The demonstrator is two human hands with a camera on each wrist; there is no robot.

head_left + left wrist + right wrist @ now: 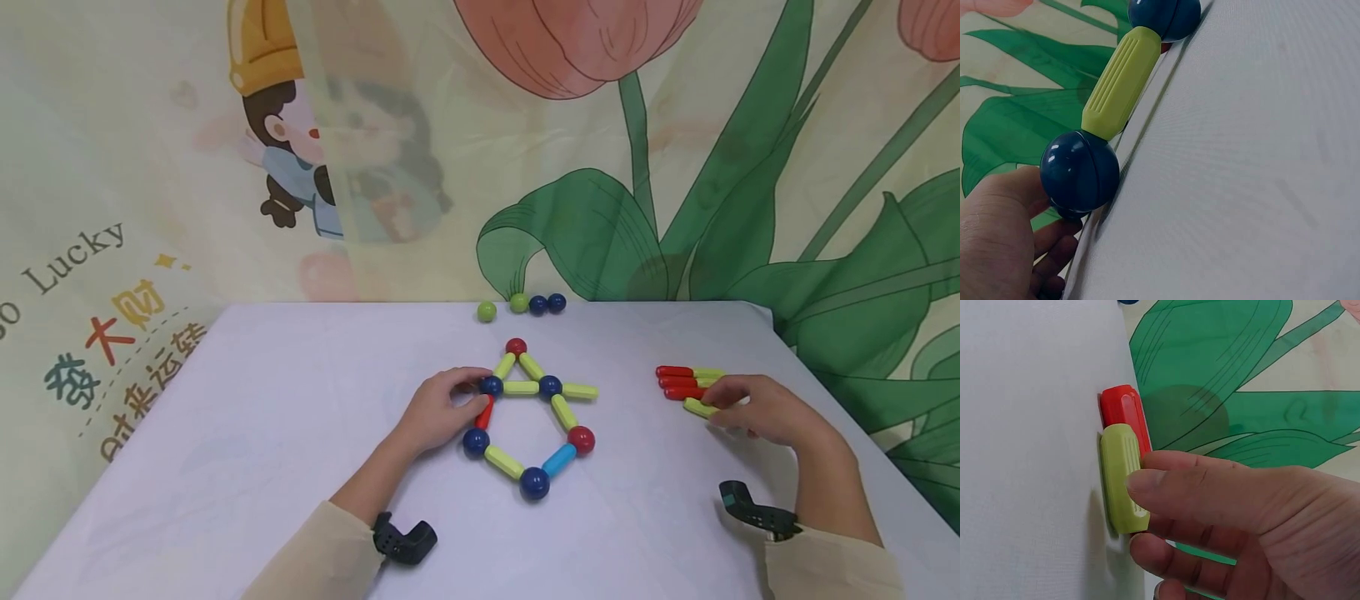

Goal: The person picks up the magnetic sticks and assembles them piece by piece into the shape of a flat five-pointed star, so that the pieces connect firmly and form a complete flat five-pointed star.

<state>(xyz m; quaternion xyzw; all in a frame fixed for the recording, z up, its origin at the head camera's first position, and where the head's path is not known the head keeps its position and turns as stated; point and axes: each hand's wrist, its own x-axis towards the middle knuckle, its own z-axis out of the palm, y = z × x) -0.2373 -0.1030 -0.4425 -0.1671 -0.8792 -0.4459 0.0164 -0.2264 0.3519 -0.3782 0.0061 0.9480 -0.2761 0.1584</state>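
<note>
A flat figure of plastic rods and balls lies on the table: a triangle topped by a red ball (516,347), joined to a larger ring below. My left hand (442,408) holds the figure at its left, fingers and thumb around a dark blue ball (491,386) beside a red rod (485,412). In the left wrist view another blue ball (1080,172) and a yellow-green rod (1122,84) stand in front, mostly hiding the gripped part. My right hand (768,412) pinches a yellow-green rod (1124,478) between thumb and fingers, low over the table, close to a red rod (1125,412).
Red rods (678,382) lie side by side at the right with yellow-green rods (708,373) at their ends. Green balls (487,312) and blue balls (557,302) sit along the table's back edge. A yellow-green rod (581,391) sticks out rightward from the figure. A printed cloth (405,275) hangs behind.
</note>
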